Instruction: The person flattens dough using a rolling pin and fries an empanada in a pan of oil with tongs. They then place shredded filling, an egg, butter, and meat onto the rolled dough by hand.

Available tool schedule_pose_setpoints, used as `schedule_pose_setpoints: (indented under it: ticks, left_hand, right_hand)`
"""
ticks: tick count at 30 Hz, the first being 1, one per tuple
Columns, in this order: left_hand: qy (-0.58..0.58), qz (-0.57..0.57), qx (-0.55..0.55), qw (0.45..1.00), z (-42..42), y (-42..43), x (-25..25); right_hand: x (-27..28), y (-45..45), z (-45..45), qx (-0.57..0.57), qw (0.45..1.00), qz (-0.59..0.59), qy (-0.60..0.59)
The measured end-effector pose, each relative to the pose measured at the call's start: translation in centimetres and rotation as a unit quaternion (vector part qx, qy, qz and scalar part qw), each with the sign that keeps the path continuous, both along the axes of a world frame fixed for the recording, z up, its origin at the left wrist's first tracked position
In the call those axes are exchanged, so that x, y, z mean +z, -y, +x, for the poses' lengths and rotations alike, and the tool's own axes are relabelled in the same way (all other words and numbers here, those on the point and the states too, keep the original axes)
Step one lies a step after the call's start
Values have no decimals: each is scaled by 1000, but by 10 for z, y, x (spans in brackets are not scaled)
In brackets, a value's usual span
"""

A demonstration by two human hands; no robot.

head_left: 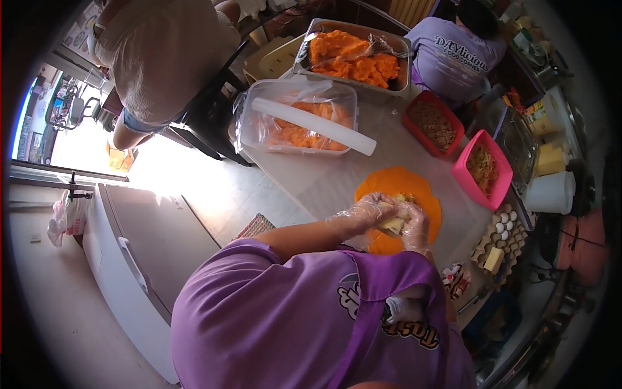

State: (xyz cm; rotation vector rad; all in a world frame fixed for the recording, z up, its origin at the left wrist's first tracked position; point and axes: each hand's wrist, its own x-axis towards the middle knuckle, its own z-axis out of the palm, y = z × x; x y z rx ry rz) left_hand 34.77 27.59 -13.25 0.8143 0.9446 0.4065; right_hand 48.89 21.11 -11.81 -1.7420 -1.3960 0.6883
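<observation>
A flat round sheet of orange dough lies on the table below my hands. Both hands wear clear plastic gloves and meet over the middle of the sheet. My left hand is closed at one side of a pale yellow block, which looks like cheese. Around its other side, my right hand is closed too. Yellowish shredded filling shows on the dough just beyond my fingers. The fingers partly hide the block and the filling.
A white rolling pin rests across a clear tub of orange dough. Beyond stands a metal tray of orange mash. Red and pink containers hold fillings. An egg tray is at right. Two other people are nearby.
</observation>
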Motion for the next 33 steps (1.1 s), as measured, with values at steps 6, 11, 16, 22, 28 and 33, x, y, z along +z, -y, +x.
schedule_pose_setpoints:
  ticks: [6, 11, 16, 22, 28, 33]
  left_hand:
    - [12, -22, 46, 999, 2, 1, -14]
    - [39, -30, 100, 994, -3, -6, -45]
    - [179, -57, 107, 976, -20, -16, -45]
    - [159, -81, 93, 980, -31, -18, -16]
    - [148, -107, 100, 978, -33, -21, -16]
    - [116, -123, 99, 981, -41, -26, -21]
  right_hand:
    - [-13, -3, 8, -29, 998, -18, 57]
    - [-14, -3, 30, -82, 992, -88, 38]
    - [-17, -1, 43, -140, 950, -120, -251]
    - [-21, 1, 39, -124, 922, -206, -302]
    - [-9, 1, 32, -146, 908, -231, -319]
    - [-5, 2, 37, -135, 909, -243, -309]
